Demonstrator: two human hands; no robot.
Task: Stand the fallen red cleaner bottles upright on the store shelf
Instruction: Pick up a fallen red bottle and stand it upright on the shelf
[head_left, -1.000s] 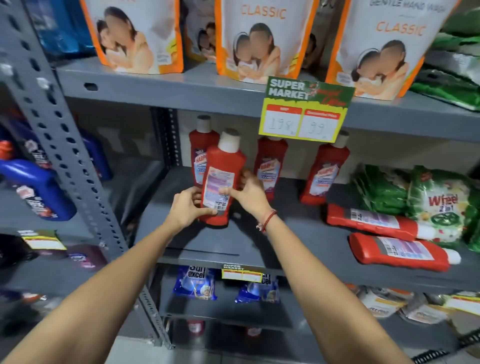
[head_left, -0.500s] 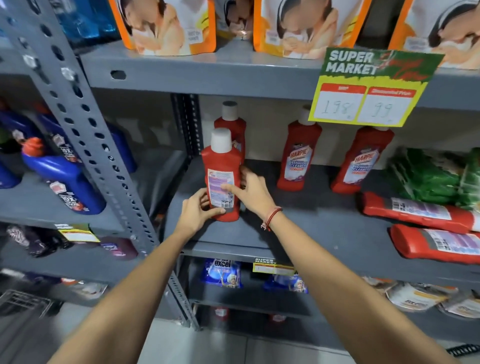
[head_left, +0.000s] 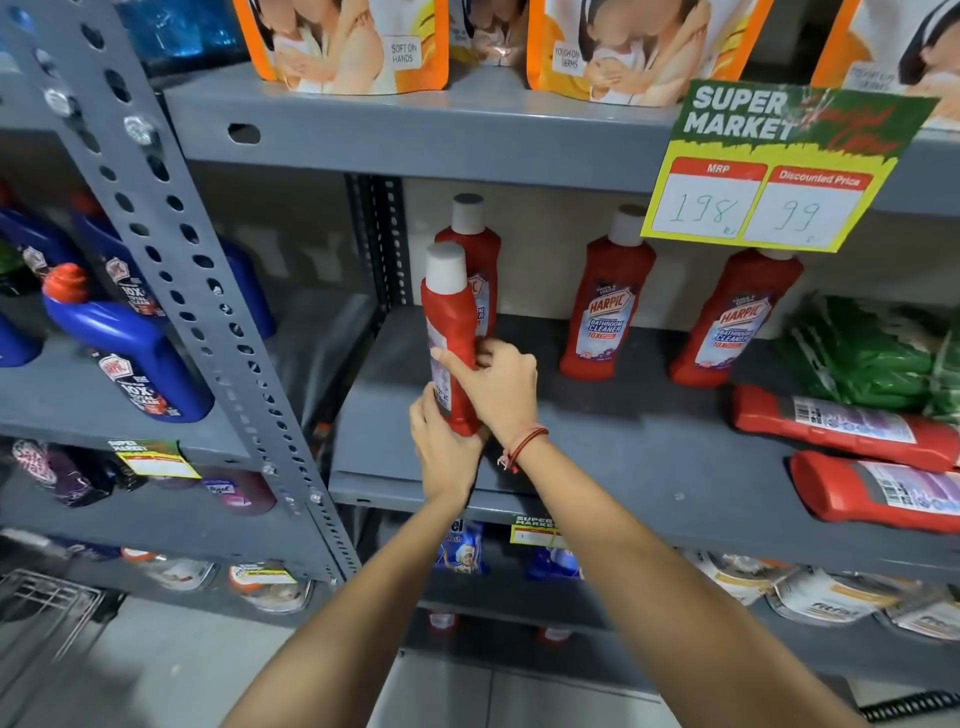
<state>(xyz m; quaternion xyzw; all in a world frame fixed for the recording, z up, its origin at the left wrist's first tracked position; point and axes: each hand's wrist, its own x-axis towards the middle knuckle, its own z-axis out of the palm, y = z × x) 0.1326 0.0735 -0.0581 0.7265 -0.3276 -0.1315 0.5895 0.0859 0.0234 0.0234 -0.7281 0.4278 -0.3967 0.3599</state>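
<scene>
So far, from the head view, the job looks roughly half done. Both hands hold one red bottle (head_left: 451, 338) upright at the left end of the shelf (head_left: 597, 457): the left hand (head_left: 444, 447) is wrapped round its base from below, and the right hand (head_left: 493, 384) is closed on its middle from the side, thumb across the label. Whether its base sits flat on the shelf I cannot tell, since the left hand hides it.

Just behind the hands stands a second bottle (head_left: 475, 260), nearly touching the held one. Further right of the right hand, two more (head_left: 605, 306) (head_left: 735, 317) stand upright at the back, labels forward.

Well to the right of the hands, two fallen bottles (head_left: 841, 426) (head_left: 878, 491) lie on their sides near the front edge, beside green packets (head_left: 862, 353). Those two are what is left, after this one is let go.
</scene>
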